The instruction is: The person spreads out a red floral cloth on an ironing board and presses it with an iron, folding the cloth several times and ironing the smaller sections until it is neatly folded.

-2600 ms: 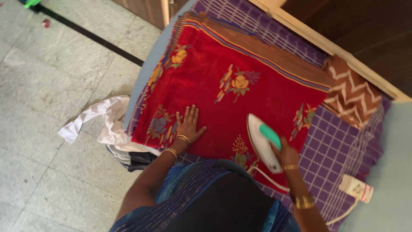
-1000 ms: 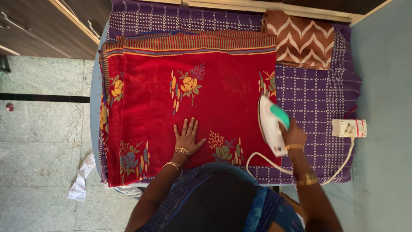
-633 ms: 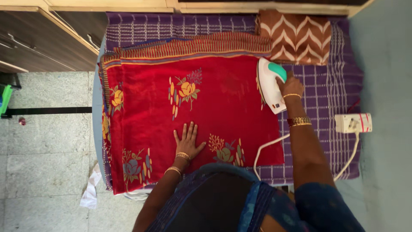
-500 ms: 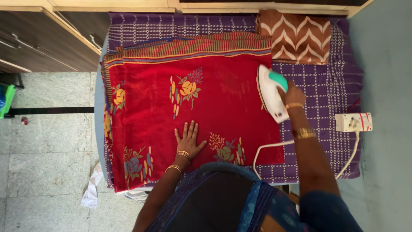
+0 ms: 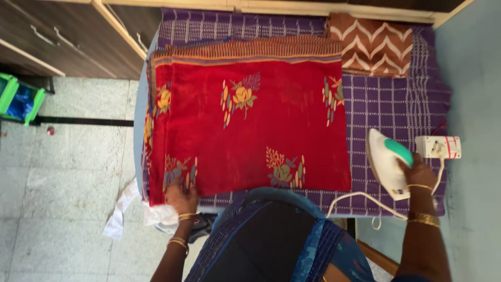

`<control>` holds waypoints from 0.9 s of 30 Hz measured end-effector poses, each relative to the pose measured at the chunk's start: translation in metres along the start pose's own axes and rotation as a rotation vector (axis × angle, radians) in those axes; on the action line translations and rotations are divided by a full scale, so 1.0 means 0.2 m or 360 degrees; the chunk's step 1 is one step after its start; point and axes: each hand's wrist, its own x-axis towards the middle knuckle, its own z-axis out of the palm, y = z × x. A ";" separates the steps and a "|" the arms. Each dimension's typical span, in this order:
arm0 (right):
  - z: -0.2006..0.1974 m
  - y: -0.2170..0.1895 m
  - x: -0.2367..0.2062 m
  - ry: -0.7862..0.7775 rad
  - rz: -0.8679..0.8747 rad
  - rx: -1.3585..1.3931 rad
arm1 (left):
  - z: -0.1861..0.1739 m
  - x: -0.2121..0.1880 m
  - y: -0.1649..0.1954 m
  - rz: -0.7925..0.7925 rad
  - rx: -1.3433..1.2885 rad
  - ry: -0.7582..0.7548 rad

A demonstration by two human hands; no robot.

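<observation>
So the right hand point(image 5: 417, 175) is wrapped tight around the green handle of a white iron point(image 5: 387, 163), fingers fully closed on it. The iron sits on the purple checked cover point(image 5: 396, 104), just off the right edge of the red floral cloth point(image 5: 255, 125), not on the red at all. Its white cord point(image 5: 355, 198) loops out below the grip toward the near edge of the table, and a white socket box point(image 5: 437, 147) sits just beyond the knuckles on the far right.

The left hand point(image 5: 181, 194) is at the near left corner of that red cloth, fingers curled on the edge. Can't tell if it's actually pinching the fabric or just pressing on it. Below that hand some white cloth point(image 5: 122, 209) hangs toward the floor.

Way up from the iron hand, a folded brown zigzag cloth point(image 5: 371, 44) lies at the far right corner. 2 bangles show on each wrist.
</observation>
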 end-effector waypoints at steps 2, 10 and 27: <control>-0.02 0.06 0.00 0.0102 -0.0040 -0.0030 | -0.04 -0.10 -0.10 -0.0225 -0.0125 0.0282; 0.29 -0.36 -0.34 0.0490 -0.0125 0.0617 | -0.07 -0.24 -0.20 -0.1569 -0.0988 0.0334; 0.34 -0.65 -0.58 -0.0154 0.0433 0.1351 | 0.00 0.04 -0.01 -0.1814 -0.1254 0.0605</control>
